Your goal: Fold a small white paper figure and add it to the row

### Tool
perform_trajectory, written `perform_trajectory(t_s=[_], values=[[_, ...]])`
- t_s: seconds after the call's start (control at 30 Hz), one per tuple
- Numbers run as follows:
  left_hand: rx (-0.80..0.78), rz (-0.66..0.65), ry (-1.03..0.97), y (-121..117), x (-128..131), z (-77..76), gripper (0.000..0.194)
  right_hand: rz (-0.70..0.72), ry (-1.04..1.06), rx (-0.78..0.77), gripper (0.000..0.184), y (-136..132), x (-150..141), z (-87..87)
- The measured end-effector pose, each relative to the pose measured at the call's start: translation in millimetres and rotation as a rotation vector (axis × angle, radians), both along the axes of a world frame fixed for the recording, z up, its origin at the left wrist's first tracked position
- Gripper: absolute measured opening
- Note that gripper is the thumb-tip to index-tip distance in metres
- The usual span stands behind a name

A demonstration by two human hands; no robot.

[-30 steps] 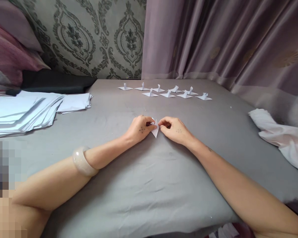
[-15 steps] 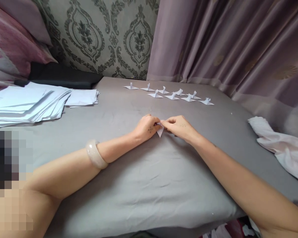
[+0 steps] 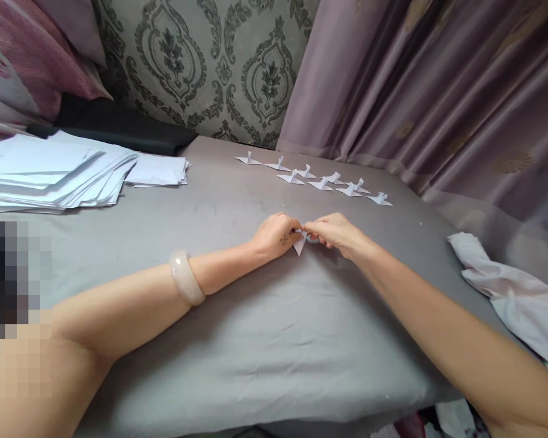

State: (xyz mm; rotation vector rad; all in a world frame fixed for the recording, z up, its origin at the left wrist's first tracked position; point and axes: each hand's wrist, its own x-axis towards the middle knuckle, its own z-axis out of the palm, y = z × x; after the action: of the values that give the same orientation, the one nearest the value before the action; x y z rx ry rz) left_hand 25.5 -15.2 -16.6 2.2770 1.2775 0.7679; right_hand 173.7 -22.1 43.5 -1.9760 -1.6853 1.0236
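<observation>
1. Both hands meet in the middle of the grey sheet [image 3: 265, 340], which looks like it's spread over a bed. The left hand [image 3: 276, 234] and right hand [image 3: 335, 232] are each pinched narrow on the same small folded paper piece [image 3: 299, 244], fingertips nearly touching across it.

2. The piece sits right between the two hands, its pointed tip hanging down against the sheet. Most of the top is hidden under the fingers, so I can't tell which fold is being worked.

3. Handling-wise, I'd say it's super light and thin, creases easily and would crumple under any real squeeze. It's stiffer along the folded edges, so those edges and the point are the spots to pinch. A soft surface underneath won't give much backing for a sharp crease.

4. Further back there's a row of finished folded paper figures [image 3: 322, 182] standing well apart from the hands, near the purple curtain [image 3: 438, 91].

5. Off to the left, a loose stack of white paper sheets [image 3: 59, 176]. On the right edge, a rumpled white cloth [image 3: 506, 292].

6. A pale bangle [image 3: 186, 278] sits on the left forearm.
</observation>
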Motion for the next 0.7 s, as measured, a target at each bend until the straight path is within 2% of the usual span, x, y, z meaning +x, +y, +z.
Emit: perform_trajectory(t_s=[0.3, 0.53, 0.7], values=[[-0.057, 0.046, -0.026, -2, 0, 3.3, 0.018, -0.094, 0.351, -0.207, 0.016, 5, 15, -13.9], [-0.072, 0.026, -0.029, -4, -1, 7.1, 0.019, -0.089, 0.391, -0.175, 0.021, 5, 18, -16.4], [-0.040, 0.057, -0.001, -5, -1, 5.9, 0.019, -0.115, 0.429, -0.235, 0.014, 5, 17, -14.5]])
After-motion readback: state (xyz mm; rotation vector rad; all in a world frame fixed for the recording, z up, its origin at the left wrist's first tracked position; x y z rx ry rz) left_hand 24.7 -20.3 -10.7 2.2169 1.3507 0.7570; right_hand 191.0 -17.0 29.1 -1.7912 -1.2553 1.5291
